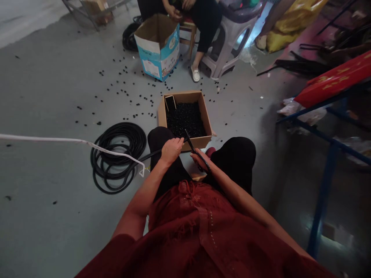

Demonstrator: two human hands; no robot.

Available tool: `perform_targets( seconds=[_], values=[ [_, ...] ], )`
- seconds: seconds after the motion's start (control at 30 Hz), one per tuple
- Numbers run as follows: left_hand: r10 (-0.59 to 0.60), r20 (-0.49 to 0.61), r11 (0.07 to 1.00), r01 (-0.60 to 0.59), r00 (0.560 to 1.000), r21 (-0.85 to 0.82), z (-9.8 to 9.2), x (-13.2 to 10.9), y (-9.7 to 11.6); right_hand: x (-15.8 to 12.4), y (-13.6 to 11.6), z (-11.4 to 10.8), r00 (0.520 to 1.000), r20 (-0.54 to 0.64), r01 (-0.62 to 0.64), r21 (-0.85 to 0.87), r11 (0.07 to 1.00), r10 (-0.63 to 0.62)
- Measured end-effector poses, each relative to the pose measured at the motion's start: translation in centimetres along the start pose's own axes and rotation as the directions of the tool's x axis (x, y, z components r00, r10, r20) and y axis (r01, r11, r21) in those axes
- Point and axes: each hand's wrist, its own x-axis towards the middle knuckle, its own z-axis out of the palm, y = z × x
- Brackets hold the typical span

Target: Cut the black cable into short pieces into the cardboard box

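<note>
My left hand (172, 151) is closed around the end stretch of a black rubber hose (152, 154). The hose runs left over my thigh to a loose coil (117, 154) on the floor. In my right hand (201, 161) is a pair of dark scissors (190, 143), its blades pointing up beside the hose end. Whether the blades touch the hose I cannot tell. Just beyond both hands, a cardboard box (199, 143) holds many small black pieces (187, 117) and a small open carton (170, 103).
Small black pieces (124, 92) lie scattered over the floor. Ahead stand a blue-and-white carton (160, 58), a seated person (207, 27) and a grey plastic stool (223, 50). A blue metal frame (323, 197) is at right. A white cord (72, 139) crosses at left.
</note>
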Motion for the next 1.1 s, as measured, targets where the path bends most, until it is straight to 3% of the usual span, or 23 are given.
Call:
perform_targets(
  seconds=[0.2,0.4,0.57,0.8,1.1],
  values=[
    [-0.032,0.023,0.999,0.032,0.999,0.005,0.0,0.7,0.1,0.5,-0.8,-0.2,0.994,-0.084,-0.08,-0.152,0.985,0.068],
    [-0.112,0.049,0.994,0.112,0.992,0.016,0.2,1.9,0.2,2.5,-0.8,-0.6,0.994,-0.112,-0.037,-0.335,0.941,-0.001],
    [-0.157,0.048,0.987,0.156,0.986,0.029,0.6,2.8,0.3,3.6,-0.9,-0.8,0.991,-0.131,-0.08,-0.402,0.912,0.029],
    [-0.235,0.079,0.971,0.238,0.969,-0.031,0.1,3.9,0.1,4.6,0.0,-0.6,0.985,-0.152,-0.132,-0.338,0.932,0.084],
    [-0.233,0.022,0.968,0.235,0.972,-0.087,-0.7,2.8,-0.1,2.2,2.6,-0.2,0.985,-0.088,-0.149,0.013,0.989,0.149]
  ],
)
